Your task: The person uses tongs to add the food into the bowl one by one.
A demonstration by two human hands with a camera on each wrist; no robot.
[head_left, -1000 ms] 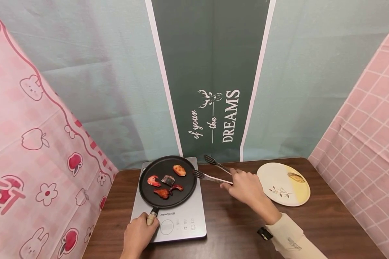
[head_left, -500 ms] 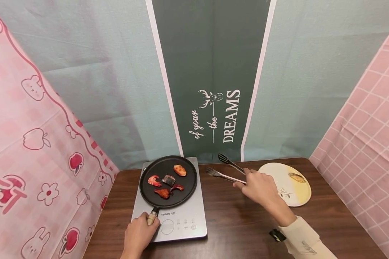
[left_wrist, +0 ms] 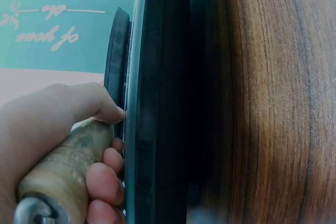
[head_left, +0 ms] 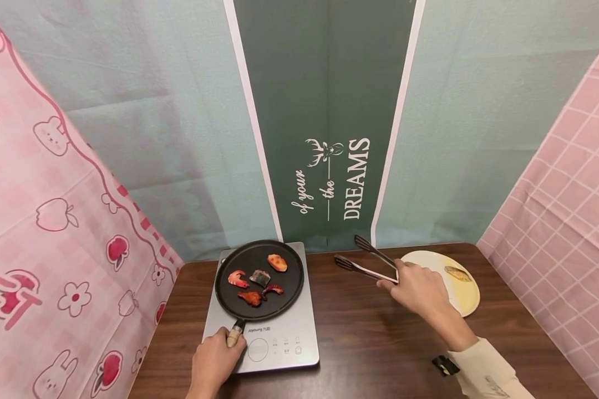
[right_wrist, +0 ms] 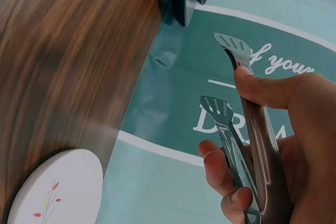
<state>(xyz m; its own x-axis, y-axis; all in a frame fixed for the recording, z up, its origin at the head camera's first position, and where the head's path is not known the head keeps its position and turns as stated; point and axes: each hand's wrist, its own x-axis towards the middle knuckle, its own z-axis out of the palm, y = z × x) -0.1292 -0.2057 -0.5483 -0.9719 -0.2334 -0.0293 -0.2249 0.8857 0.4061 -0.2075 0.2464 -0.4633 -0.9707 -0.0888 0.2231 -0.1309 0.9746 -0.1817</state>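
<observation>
My left hand [head_left: 217,357] grips the wooden handle [left_wrist: 63,174] of a flat black frying pan [head_left: 290,293], which sits on the cooktop. In the pan lie a shrimp [head_left: 238,279], a dark-skinned fish piece [head_left: 260,277], a browned drumstick-like piece [head_left: 250,298], a red tentacle [head_left: 272,288] and an orange oval piece [head_left: 277,262]. My right hand [head_left: 421,285] holds metal tongs [right_wrist: 252,124], slotted tips apart with nothing between them, right of the pan. A white and yellow plate [head_left: 424,256], partly hidden by that hand, bears a yellow-brown slice [head_left: 457,274].
The silver induction cooktop [head_left: 306,343] stands on the left of the brown wooden table [head_left: 364,349]. Green cloth [head_left: 324,83] hangs behind the table. Pink cloths [head_left: 80,249] flank it on both sides.
My right hand and the tongs have moved rightward, away from the pan's edge, and now overlap the plate's left part. The left hand, pan and food stay put.
</observation>
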